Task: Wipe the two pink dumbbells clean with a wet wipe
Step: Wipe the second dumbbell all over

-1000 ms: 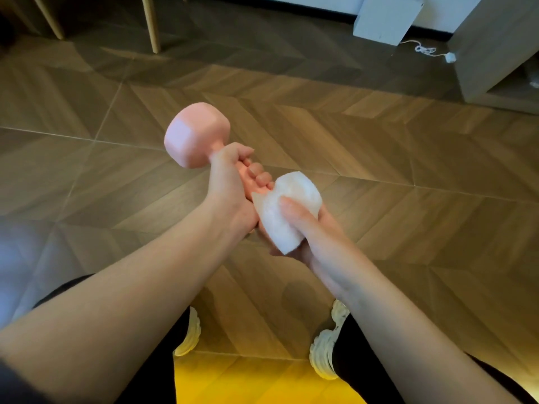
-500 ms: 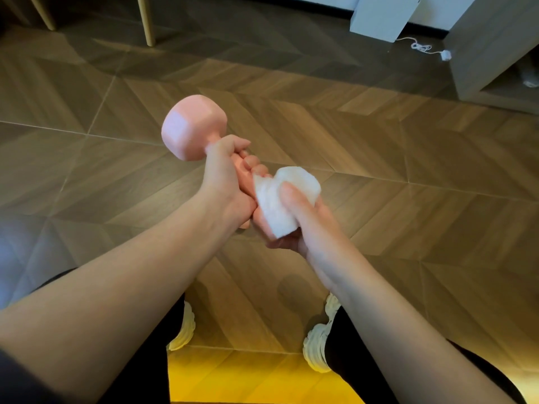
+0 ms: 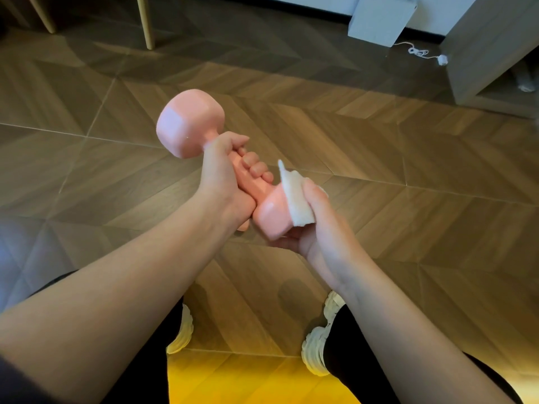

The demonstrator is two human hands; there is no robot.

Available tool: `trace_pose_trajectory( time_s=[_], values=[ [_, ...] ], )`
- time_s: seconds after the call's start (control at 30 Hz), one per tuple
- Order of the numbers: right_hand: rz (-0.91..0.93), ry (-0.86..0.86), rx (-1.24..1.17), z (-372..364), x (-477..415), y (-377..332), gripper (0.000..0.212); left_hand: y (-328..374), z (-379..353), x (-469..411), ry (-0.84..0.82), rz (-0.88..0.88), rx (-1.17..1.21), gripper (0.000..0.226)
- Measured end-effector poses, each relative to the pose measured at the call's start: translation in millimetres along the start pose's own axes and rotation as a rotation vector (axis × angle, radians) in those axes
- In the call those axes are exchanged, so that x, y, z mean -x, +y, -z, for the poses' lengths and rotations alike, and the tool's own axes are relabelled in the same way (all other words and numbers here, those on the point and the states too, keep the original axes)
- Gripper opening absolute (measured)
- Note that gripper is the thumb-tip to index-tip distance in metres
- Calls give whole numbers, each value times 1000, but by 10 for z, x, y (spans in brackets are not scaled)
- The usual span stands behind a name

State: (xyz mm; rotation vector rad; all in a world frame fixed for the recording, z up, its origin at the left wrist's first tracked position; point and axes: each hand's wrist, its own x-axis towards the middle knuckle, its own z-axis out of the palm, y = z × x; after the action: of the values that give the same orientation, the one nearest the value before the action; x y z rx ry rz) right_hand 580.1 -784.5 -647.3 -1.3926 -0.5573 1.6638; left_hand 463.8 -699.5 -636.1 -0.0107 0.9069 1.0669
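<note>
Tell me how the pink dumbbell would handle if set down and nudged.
The dumbbell looks rigid. Its far head shows flat facets, so it would probably settle rather than roll. Its near end shines beside the wipe, so it is perhaps slippery when damp.

Bare forearms (image 3: 125,293); black trousers (image 3: 350,368); chunky white ridged-sole trainers (image 3: 315,348) on both feet.

The left hand (image 3: 221,176) grips the handle of a pink dumbbell (image 3: 189,126), tilted above the wooden floor (image 3: 408,170) with its far head toward 11 o'clock; the right hand (image 3: 318,228) pinches a white wet wipe (image 3: 296,199) against the near head. White shoes (image 3: 315,351) show at 6 o'clock; a white box (image 3: 379,18) and cord (image 3: 420,52) lie at 1 o'clock.
</note>
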Motion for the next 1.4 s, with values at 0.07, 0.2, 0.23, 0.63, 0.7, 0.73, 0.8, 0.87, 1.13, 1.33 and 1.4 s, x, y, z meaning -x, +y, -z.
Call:
trace_pose_trajectory(
  time_s=[0.07,0.2,0.23,0.63,0.7,0.73,0.8,0.87,1.13,1.33,1.4],
  values=[
    [-11,50,-15,19,5,-2,35,4,0,-3,-8,0,-16,30],
    [82,222,16,-20,-1,2,26,-44,-3,14,-2,-47,-10,31],
    [118,249,6,-39,0,3,27,-60,-10,22,5,-65,-9,31],
    [122,-12,-270,-24,113,-121,28,-69,-112,59,-14,-205,-45,32],
    [64,-169,-292,69,113,-206,30,-41,-107,60,-30,-182,-25,32],
    [20,-221,-287,120,110,-244,30,-27,-104,61,-39,-173,-16,32],
    [-52,-287,-281,200,97,-309,33,-9,-103,69,-55,-148,-6,32],
    [-74,-285,-251,240,91,-323,39,-4,-106,80,-69,-125,0,32],
    [70,88,15,-103,125,-62,42,-24,-120,80,-24,-189,-3,34],
    [22,219,-197,-269,115,-22,33,-74,-143,88,-24,-299,-37,33],
    [-17,227,-222,-231,130,-46,31,-81,-166,96,-28,-302,-43,34]
  ],
)
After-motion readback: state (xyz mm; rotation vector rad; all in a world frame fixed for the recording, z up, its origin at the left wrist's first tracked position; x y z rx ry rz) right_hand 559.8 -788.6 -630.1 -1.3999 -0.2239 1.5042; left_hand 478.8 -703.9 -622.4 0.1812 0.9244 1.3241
